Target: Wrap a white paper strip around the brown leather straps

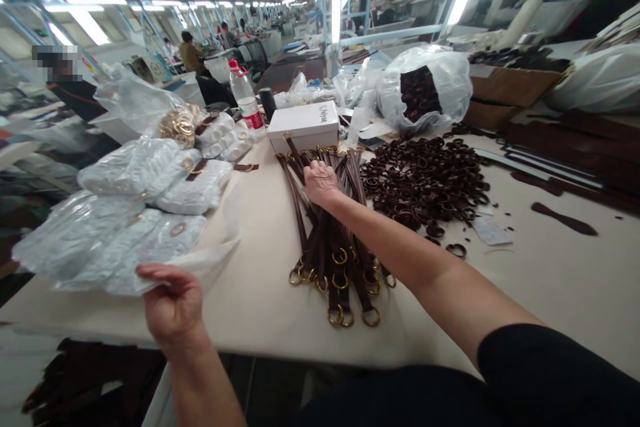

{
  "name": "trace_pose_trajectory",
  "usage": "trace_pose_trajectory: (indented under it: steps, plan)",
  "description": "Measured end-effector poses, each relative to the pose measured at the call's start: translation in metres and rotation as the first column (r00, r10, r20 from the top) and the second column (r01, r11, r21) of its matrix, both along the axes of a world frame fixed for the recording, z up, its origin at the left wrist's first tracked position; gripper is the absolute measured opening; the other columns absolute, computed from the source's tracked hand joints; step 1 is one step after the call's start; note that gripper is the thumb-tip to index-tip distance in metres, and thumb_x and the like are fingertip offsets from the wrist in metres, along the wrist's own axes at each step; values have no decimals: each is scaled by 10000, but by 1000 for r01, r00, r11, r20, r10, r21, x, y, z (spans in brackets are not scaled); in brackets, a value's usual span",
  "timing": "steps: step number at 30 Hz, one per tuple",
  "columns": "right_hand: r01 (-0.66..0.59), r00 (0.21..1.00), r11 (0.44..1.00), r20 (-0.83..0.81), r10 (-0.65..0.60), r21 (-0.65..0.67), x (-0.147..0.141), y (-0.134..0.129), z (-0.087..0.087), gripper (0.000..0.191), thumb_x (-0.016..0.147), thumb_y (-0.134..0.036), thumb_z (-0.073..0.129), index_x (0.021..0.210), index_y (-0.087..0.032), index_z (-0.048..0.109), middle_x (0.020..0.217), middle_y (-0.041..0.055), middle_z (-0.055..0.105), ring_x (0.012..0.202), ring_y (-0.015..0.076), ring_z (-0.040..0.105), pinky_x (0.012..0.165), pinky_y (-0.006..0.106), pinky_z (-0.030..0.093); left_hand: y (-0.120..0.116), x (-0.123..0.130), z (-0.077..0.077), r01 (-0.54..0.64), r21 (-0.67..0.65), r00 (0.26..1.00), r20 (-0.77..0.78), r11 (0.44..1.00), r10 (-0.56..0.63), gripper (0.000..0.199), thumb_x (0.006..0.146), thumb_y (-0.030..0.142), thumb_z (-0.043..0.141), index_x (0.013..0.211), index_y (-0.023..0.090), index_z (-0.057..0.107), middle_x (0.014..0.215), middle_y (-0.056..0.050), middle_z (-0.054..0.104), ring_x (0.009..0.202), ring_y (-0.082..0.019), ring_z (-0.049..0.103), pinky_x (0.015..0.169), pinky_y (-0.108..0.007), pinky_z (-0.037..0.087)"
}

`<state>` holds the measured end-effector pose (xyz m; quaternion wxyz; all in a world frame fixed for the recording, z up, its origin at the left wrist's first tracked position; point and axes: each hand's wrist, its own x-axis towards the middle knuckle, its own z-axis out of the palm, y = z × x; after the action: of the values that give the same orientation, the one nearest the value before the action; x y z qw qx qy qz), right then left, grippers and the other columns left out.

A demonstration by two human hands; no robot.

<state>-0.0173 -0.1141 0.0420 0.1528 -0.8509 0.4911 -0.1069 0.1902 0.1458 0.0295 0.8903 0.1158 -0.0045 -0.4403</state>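
Straps [330, 240], dark brown with brass rings, bundled mid-worktop [260, 293], long axis running away from the person. Right hand [321, 183] rests on the bundle's far end, fingers curled down over it. Left hand [173, 303] well apart at the near edge, pinching a clear plastic bag [125, 247].

Hidden fingers, cut-off scraps

The right hand's [321, 183] fingertips are buried among the straps [330, 233]; dark pieces [75, 380] run off the bottom edge; the far hall [260, 13] is blurred.
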Motion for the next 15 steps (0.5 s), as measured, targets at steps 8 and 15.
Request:
trace_pose_trajectory:
  steps: [8,15]
  plan:
    - [88,995,980,-59,-78,181,-21,-32,-12,262,793,-303,787,903,-68,745,1006,183,712,1022,311,656,862,323,506,-51,-63,-21,62,291,993,-111,955,-31,297,997,274,551,721,164,539,607,61,644,542,-17,645,578,-37,530]
    - [-73,957,943,289,-25,325,-59,-3,17,222,983,-296,524,976,-125,665,796,72,684,642,131,617,615,232,520,-64,-81,-20,38,419,992,-125,907,16,229,1014,204,500,822,140,607,744,-3,711,687,-84,716,668,-174,607]
